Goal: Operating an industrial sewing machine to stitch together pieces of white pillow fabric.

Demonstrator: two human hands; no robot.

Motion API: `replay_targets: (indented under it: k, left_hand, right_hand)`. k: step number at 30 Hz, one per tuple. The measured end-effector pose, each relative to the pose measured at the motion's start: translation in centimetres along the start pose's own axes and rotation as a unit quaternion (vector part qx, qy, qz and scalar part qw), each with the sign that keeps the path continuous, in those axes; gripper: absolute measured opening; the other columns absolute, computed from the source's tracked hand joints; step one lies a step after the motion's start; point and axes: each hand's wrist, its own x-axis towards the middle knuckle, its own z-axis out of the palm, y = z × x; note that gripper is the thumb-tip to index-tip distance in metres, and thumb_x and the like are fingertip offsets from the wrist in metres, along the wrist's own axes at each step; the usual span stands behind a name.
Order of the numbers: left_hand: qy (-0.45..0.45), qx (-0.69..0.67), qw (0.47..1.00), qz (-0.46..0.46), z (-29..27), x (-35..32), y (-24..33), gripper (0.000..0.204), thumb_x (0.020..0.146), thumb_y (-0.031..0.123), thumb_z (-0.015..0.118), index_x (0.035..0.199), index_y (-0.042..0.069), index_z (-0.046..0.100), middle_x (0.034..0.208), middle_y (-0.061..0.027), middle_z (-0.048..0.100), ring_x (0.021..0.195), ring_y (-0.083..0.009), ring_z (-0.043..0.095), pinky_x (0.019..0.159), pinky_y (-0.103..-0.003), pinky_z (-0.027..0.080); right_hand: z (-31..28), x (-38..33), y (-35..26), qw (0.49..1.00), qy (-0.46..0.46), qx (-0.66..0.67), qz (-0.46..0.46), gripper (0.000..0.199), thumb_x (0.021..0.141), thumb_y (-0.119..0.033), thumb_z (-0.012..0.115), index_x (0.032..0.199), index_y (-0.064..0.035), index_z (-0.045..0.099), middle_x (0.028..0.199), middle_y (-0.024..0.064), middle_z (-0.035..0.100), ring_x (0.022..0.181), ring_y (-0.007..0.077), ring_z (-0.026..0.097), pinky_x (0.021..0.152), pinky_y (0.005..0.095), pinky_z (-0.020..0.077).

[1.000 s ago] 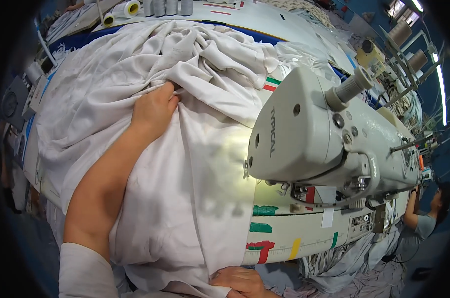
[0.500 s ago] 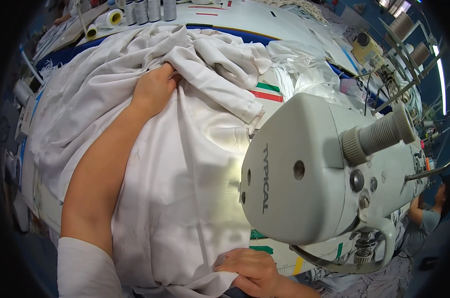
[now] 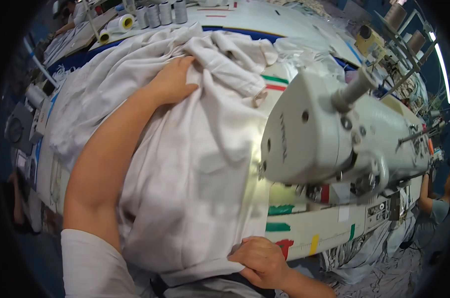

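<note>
A large white garment (image 3: 205, 169) lies bunched and spread over the sewing table, its far part in thick folds. My left hand (image 3: 172, 82) rests on those folds with the thumb apart from the fingers, the arm reaching across the cloth. At the near edge my right hand (image 3: 259, 260) is closed on the garment's edge, fingers on top. Close to the right of the cloth stands a white sewing machine (image 3: 304, 134), its lamp lighting the fabric beside the head. The needle area is hidden from this side.
Grey thread cones (image 3: 165, 13) stand at the far left of the table. White plastic wrapping (image 3: 304, 54) lies behind the machine. Coloured tape strips (image 3: 279, 227) mark the table below the machine head. A co-worker (image 3: 439, 198) sits at the right rim, and loose fabric (image 3: 354, 258) hangs below the table edge.
My left hand has loosened from a closed grip, its thumb now apart. The view has shifted, so the machine appears higher and more table shows. My right hand still holds the edge.
</note>
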Motion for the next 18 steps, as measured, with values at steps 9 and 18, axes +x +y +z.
replay_targets:
  k: [9,18]
  left_hand:
    - [0.060,-0.183,0.977,0.095,-6.8,-41.7,14.5,0.034,0.073,0.014,0.079,0.098,0.007,0.057,0.090,-0.0085,0.055,0.073,-0.0273,0.055,0.063,-0.037,0.046]
    - [0.074,-0.133,0.979,-0.134,-0.1,-49.9,14.0,0.033,0.074,0.003,0.071,0.105,0.002,0.058,0.088,-0.0108,0.057,0.073,-0.0277,0.057,0.068,-0.034,0.047]
  right_hand:
    - [3.2,-2.6,-1.1,0.993,0.027,-0.112,-0.032,0.026,0.061,-0.004,0.068,0.087,-0.0062,0.066,0.077,0.0084,0.063,0.074,0.0294,0.062,0.081,0.0465,0.0493]
    - [4.8,-2.6,-2.6,0.985,0.038,-0.165,-0.022,0.020,0.064,0.004,0.068,0.083,-0.0046,0.065,0.077,0.0106,0.063,0.074,0.0315,0.059,0.085,0.0450,0.0477]
